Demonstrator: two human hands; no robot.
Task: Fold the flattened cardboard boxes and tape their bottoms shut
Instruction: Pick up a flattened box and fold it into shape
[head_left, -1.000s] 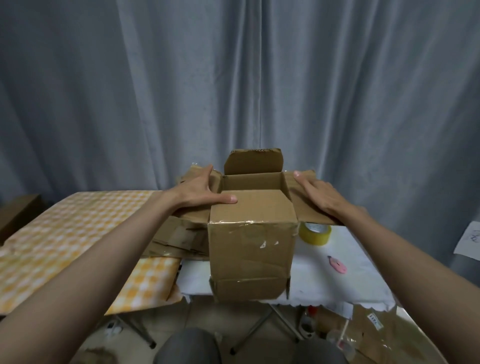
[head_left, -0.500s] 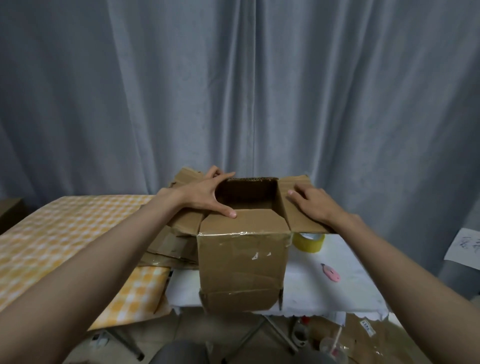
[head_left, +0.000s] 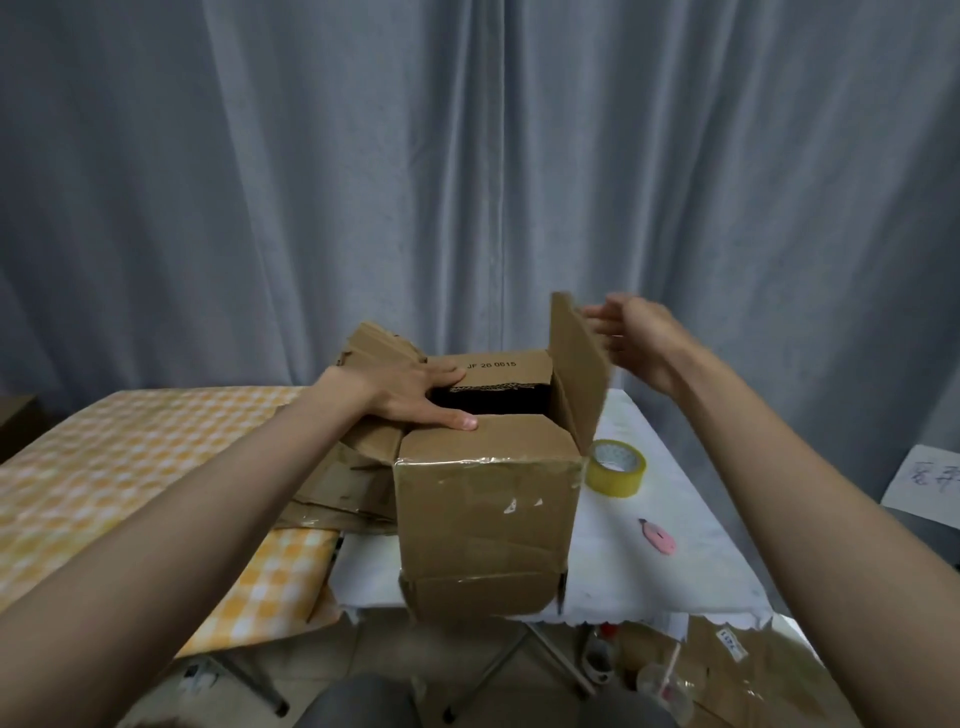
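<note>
The cardboard box (head_left: 488, 512) stands upright at the near edge of the white-covered table (head_left: 675, 561), its lower flap hanging past that edge. The near flap (head_left: 488, 434) and the far flap (head_left: 493, 366), printed "JF 26 0615", lie folded inward with a dark gap between them. The right flap (head_left: 576, 374) stands raised, nearly vertical. The left hand (head_left: 410, 392) lies spread over the left side of the opening, thumb pressing the near flap and fingers reaching the far flap. The right hand (head_left: 634, 332) is held with straight fingers just behind the right flap's outer face; contact cannot be confirmed. A stack of flattened boxes (head_left: 343, 467) lies against the box's left side, overlapping the yellow checked table (head_left: 130, 467). A roll of yellow tape (head_left: 615, 467) sits just right of the box. A pink cutter (head_left: 655, 535) lies nearer the front edge
</note>
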